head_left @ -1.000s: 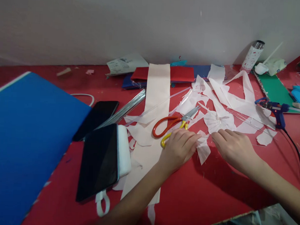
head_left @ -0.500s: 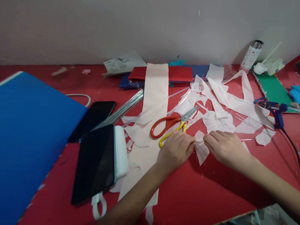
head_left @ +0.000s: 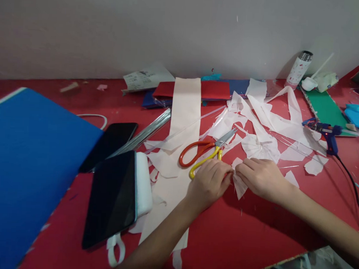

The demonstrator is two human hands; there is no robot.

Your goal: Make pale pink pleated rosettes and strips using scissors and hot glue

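Observation:
Between my two hands is a small white crepe-paper piece [head_left: 239,187], pinched in at its middle and flaring above and below. My left hand [head_left: 211,182] is closed, thumb and fingers pinching its left side. From the right, my right hand [head_left: 262,178] is closed on the same piece, its fingertips almost meeting the left ones. Scissors [head_left: 216,145] with one red and one yellow handle lie just beyond my left hand, blades part open. A gathered white paper flower shape [head_left: 261,147] rests behind my right hand.
A blue glue gun [head_left: 329,136] with a black cord lies right. White paper scraps [head_left: 274,114] and a long cream strip [head_left: 184,107] cover the middle. Left are a tablet [head_left: 112,199], a phone [head_left: 110,146] and a blue board [head_left: 40,165]. A flask [head_left: 299,70] stands at the back.
My right hand has shifted slightly left, closer to my left hand, narrowing the gap over the paper piece. The view has moved a little.

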